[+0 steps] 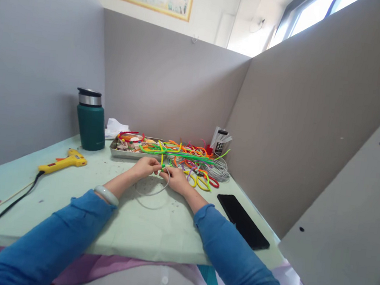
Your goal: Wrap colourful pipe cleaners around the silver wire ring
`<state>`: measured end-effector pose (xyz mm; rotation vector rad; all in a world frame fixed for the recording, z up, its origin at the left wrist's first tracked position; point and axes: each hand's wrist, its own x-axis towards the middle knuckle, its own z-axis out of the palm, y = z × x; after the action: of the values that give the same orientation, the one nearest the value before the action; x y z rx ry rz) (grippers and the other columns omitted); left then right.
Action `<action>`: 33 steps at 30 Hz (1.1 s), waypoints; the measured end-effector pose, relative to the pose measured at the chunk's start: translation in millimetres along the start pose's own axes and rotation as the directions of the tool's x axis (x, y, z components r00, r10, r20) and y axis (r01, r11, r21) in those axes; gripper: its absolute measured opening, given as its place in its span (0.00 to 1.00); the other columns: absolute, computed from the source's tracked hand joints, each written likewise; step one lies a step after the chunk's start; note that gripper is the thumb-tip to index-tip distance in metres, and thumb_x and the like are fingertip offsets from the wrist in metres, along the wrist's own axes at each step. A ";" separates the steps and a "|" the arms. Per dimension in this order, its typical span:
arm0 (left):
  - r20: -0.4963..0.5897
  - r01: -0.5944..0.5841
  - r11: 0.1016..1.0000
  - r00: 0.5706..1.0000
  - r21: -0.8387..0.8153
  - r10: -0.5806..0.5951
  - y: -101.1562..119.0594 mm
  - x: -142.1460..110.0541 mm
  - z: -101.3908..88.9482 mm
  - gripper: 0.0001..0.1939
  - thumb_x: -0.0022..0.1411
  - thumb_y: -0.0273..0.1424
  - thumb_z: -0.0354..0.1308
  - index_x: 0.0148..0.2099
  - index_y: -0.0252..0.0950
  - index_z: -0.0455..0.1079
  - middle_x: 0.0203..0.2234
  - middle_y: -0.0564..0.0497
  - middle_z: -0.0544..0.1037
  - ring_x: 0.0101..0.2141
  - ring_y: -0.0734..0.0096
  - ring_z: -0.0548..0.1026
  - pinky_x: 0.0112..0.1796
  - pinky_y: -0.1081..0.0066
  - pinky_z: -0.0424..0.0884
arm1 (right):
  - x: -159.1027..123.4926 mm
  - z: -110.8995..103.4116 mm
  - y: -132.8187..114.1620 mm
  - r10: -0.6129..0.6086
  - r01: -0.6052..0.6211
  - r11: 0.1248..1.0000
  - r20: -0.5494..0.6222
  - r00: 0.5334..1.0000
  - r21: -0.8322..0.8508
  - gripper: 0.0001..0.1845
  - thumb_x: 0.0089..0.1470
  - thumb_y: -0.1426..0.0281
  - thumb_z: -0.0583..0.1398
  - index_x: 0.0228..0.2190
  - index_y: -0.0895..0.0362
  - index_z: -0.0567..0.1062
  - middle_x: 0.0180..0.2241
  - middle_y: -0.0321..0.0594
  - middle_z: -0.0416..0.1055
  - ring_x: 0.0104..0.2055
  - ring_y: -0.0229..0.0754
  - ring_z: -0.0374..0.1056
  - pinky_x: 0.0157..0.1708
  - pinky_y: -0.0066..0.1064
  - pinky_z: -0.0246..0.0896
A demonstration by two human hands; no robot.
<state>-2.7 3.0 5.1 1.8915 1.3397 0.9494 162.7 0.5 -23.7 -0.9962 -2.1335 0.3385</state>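
Note:
Both my hands meet over the middle of the table, fingers pinched together. My left hand (146, 167) is closed on a small green piece of pipe cleaner (163, 167), and a yellow pipe cleaner (161, 158) sticks up beside it. My right hand (175, 181) is closed on a thin grey hoop (155, 195), close to the green piece. Below my fingers the hoop hangs in a loop over the tabletop. The fingertips hide exactly how the green piece meets the hoop.
Behind my hands lie a metal tray (128, 155) of small parts and a pile of coloured pipe cleaners (195, 155). A yellow glue gun (63, 163) and a green bottle (90, 124) are left; a black phone (242, 222) lies right. Grey partitions (170, 79) enclose the table (149, 240).

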 end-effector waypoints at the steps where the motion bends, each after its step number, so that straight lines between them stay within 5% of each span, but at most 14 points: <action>1: -0.003 -0.004 1.000 1.000 0.004 0.004 -0.3 0.1 0.1 0.19 0.46 0.45 0.54 0.27 0.32 0.68 0.17 0.54 0.68 0.15 0.82 0.56 0.17 0.77 0.50 | -0.2 -0.4 -1.0 0.006 -0.005 1.000 0.002 1.000 -0.008 0.11 0.51 0.67 0.54 0.26 0.59 0.74 0.20 0.32 0.63 0.23 0.32 0.55 0.23 0.23 0.44; 33: -0.006 -0.131 0.954 0.990 0.270 0.138 -14.2 10.0 -1.9 0.16 0.48 0.41 0.53 0.27 0.34 0.75 0.17 0.51 0.73 0.19 0.76 0.61 0.21 0.76 0.53 | -1.3 1.4 -3.0 -0.041 0.044 0.979 0.018 0.999 -0.197 0.13 0.53 0.67 0.53 0.31 0.56 0.76 0.25 0.36 0.71 0.26 0.35 0.60 0.25 0.24 0.45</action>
<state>-9.2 16.8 -3.5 2.2068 1.4288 0.8955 160.7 -2.4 -23.8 -1.0595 -2.2300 0.1140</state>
